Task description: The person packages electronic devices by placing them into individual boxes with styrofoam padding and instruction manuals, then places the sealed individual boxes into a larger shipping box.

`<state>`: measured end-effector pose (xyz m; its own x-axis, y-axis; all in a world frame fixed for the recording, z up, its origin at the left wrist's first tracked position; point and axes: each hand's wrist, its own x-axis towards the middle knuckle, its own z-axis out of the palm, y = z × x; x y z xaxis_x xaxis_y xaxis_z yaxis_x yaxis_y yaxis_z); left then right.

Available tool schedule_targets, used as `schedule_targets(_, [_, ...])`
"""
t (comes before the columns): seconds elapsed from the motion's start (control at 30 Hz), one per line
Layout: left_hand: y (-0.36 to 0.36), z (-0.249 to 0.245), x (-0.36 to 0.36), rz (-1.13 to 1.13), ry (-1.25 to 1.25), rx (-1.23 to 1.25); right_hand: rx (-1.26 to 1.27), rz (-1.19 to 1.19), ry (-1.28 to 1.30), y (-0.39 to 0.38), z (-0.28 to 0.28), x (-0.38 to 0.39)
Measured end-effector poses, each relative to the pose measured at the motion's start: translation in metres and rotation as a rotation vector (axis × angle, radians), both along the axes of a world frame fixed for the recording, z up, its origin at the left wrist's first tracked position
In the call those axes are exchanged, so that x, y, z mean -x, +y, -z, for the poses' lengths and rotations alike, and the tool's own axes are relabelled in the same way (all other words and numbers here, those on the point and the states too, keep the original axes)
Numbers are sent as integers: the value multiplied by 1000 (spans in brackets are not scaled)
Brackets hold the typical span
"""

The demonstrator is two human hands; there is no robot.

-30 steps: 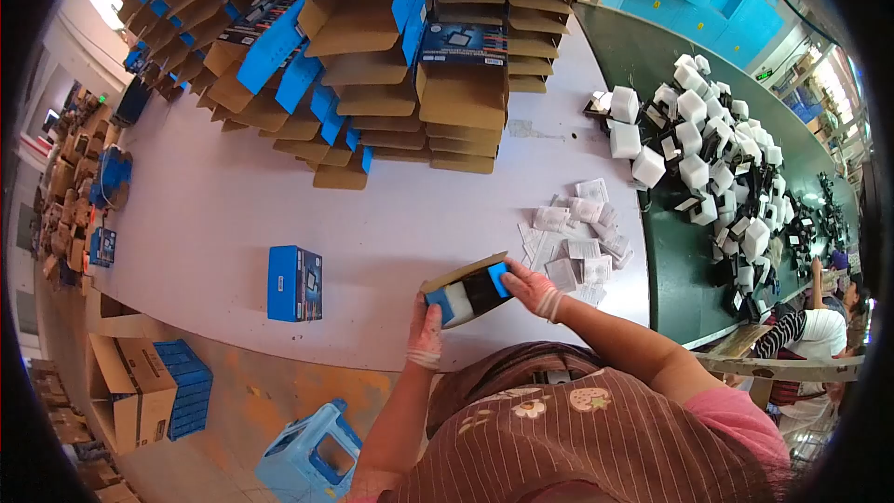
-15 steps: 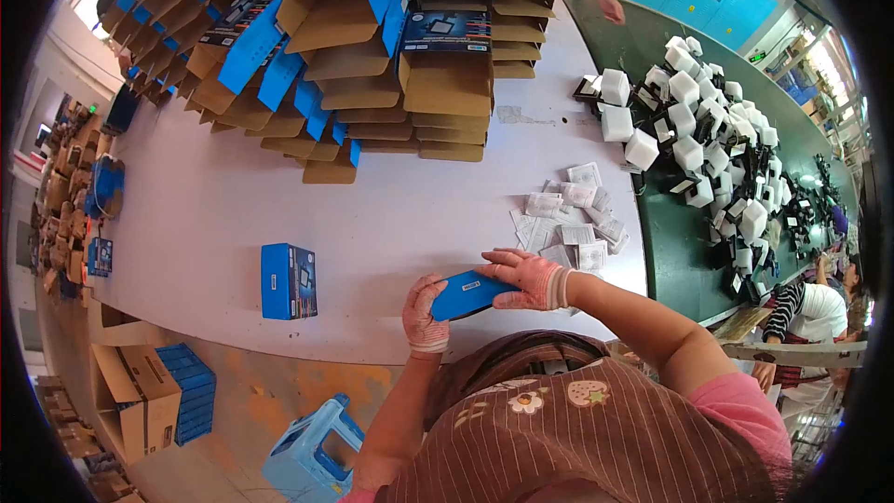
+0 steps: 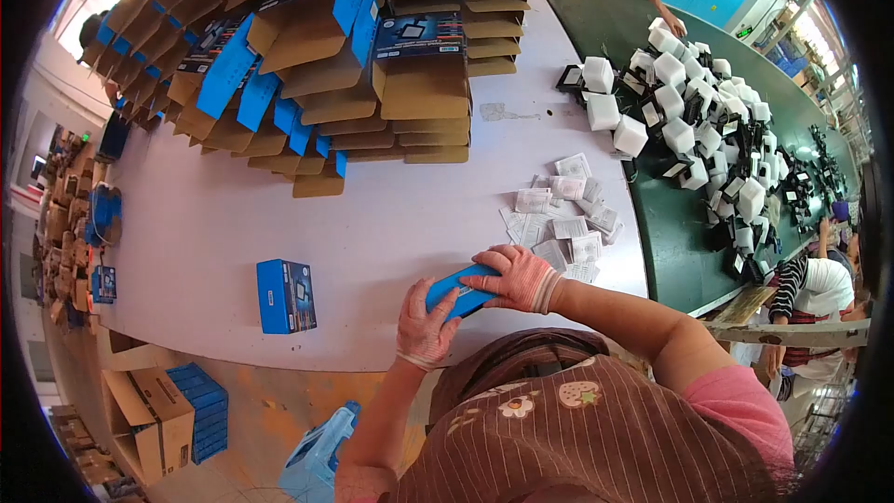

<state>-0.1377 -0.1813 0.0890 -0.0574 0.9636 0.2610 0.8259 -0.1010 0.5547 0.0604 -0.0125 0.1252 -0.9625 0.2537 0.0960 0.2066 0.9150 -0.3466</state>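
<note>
A blue box [image 3: 473,291] is between my two gloved hands at the front edge of the white table. My left hand [image 3: 427,324] grips its left end, with fingers over the top face. On the right end lies my right hand [image 3: 517,279], its fingers bent over the box. Another blue box [image 3: 287,296] with a printed side stands on the table to the left. Just beyond my right hand is a loose pile of folded leaflets [image 3: 562,214].
Stacked open cardboard boxes [image 3: 391,84] cover the back of the table [image 3: 205,214]. A green belt [image 3: 666,256] on the right carries many white blocks and black devices, with another person's hand [image 3: 672,24] over it. A blue stool [image 3: 321,452] and a carton [image 3: 163,419] stand below.
My left hand's fingers have moved onto the top of the box, and my right hand has shifted slightly left. The other person's hand has reached down to the white blocks. The view has shifted slightly.
</note>
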Motion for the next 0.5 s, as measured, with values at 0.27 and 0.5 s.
schedule_targets(0.27, [7, -19, -18, -56, 346, 82, -141, -16, 34, -9, 15, -7])
schedule_targets(0.5, [2, -12, 8, -393, 267, 55, 87, 525, -24, 41, 11, -27])
